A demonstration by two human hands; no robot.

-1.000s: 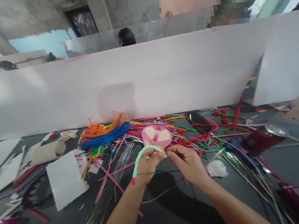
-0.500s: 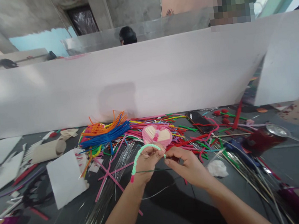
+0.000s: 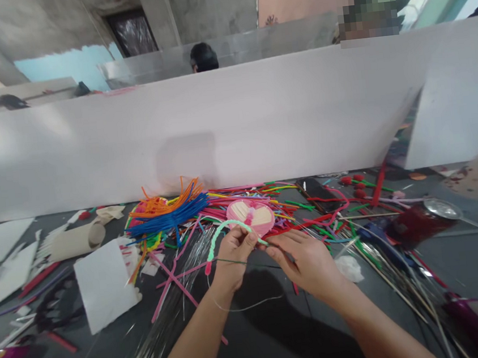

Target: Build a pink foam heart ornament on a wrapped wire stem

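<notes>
My left hand (image 3: 231, 256) is closed around a mint-green twisted pipe cleaner (image 3: 218, 237) that arcs up and to the left, with a pink tip at its lower end. My right hand (image 3: 305, 260) pinches the same pipe cleaner at its right end, fingertips against those of the left hand. A thin green wire (image 3: 248, 262) runs between both hands and a loose wire loop hangs below them. Just behind the fingers lies a pink heart-shaped piece (image 3: 251, 216) on the pile of pipe cleaners.
A heap of coloured pipe cleaners (image 3: 169, 212) covers the dark table (image 3: 273, 340). White paper (image 3: 104, 284) and a cardboard roll (image 3: 77, 241) lie at left. A red can (image 3: 418, 220) and thin sticks lie at right. A white partition (image 3: 217, 130) stands behind, other people beyond it.
Both hands have shifted slightly up toward the heart piece. The green pipe cleaner's arc has moved up and the right fingers have closed in on its end.
</notes>
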